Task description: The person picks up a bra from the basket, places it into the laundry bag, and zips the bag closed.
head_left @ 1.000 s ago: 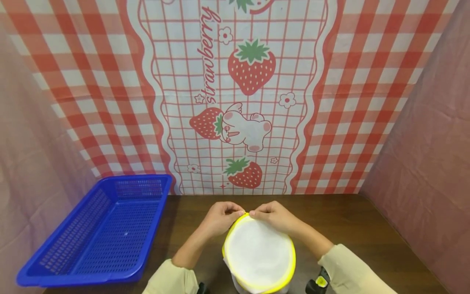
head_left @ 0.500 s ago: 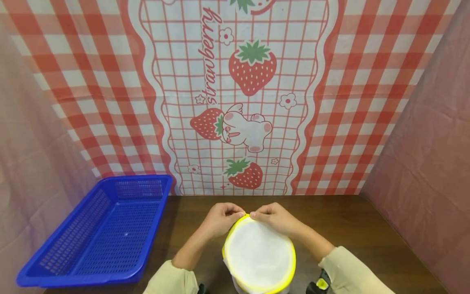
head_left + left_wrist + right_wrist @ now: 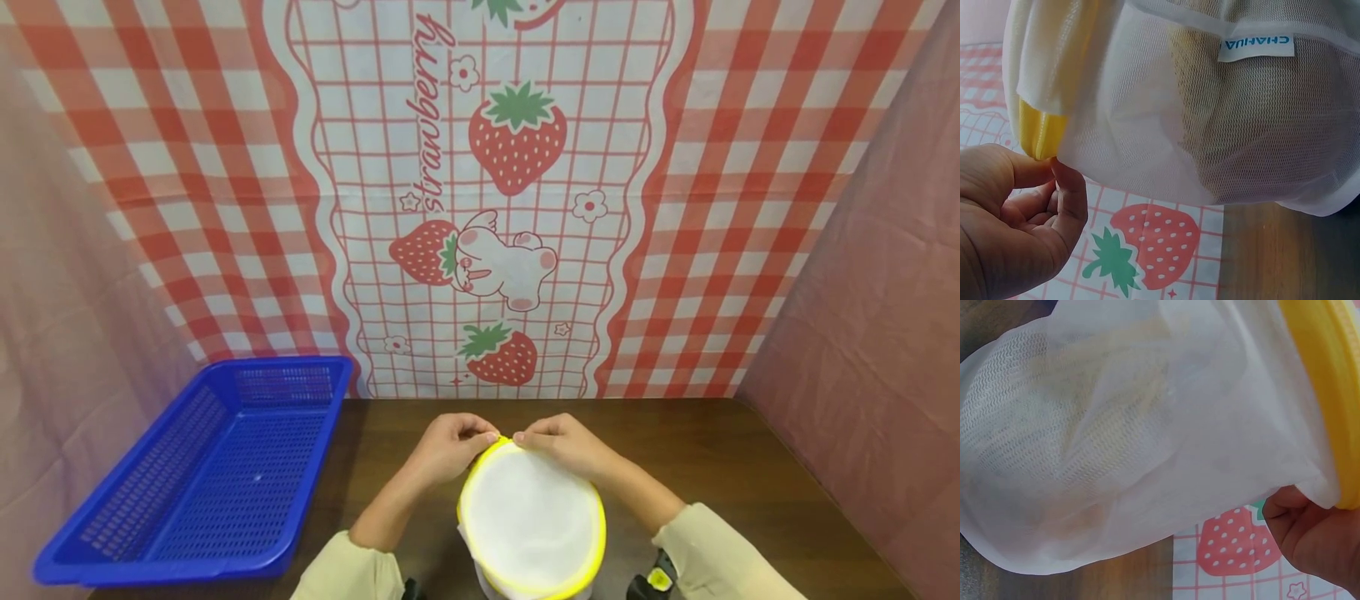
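A white mesh laundry bag (image 3: 532, 521) with a yellow zip band (image 3: 600, 533) around its round top is held up between both hands. My left hand (image 3: 448, 448) pinches the band's far edge with thumb and forefinger; the left wrist view shows those fingertips right at the yellow zip end (image 3: 1043, 134). Just to the right, my right hand (image 3: 564, 446) grips the same edge, thumb on top. In the right wrist view its curled fingers (image 3: 1288, 515) press against the mesh under the band. Something brownish fills the bag, blurred by the mesh (image 3: 1260, 125). A blue-lettered label (image 3: 1257, 47) is sewn on the side.
A blue perforated plastic basket (image 3: 311, 475) stands at the left of the dark wooden table (image 3: 720, 467). Behind the table hangs a red-and-white strawberry-print cloth (image 3: 517, 250). Pinkish curtains (image 3: 862, 333) close off both sides.
The bag's top has shifted very slightly right, and the right thumb sits a touch farther from the left fingertips. Both hands keep their hold at the far edge.
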### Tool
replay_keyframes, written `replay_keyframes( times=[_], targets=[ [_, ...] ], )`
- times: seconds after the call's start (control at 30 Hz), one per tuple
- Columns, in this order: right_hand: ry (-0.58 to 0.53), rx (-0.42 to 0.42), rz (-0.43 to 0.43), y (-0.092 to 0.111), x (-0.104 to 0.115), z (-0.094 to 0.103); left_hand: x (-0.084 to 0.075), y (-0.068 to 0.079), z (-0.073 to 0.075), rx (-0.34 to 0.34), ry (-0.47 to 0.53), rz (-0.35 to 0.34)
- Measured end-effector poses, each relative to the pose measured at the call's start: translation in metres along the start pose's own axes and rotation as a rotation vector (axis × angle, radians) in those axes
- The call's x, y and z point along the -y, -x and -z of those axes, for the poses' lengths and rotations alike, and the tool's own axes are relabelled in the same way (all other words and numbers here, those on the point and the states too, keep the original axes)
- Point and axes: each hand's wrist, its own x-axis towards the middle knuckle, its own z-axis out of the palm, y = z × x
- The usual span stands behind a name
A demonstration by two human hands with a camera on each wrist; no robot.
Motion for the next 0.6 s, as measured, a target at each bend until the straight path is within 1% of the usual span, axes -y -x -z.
replay_keyframes(
  times=[0.13, 0.2, 0.37, 0.6],
  targets=[
    [0.021, 0.030, 0.027, -0.0025, 0.0015, -0.0006, -0.0019, -0.0007, -0.0007, 0.007, 0.000, -0.007],
    [0.041, 0.032, 0.049, -0.0032, 0.0018, -0.0005, -0.0027, -0.0009, -0.0009, 0.009, 0.007, -0.004],
    [0.082, 0.004, 0.073, -0.0034, 0.0009, 0.0000, -0.0034, -0.0004, -0.0013, 0.006, 0.014, 0.005],
    [0.080, -0.016, 0.068, -0.0022, 0.0013, -0.0002, -0.0035, 0.0001, -0.0017, -0.003, 0.003, 0.007]
  ],
)
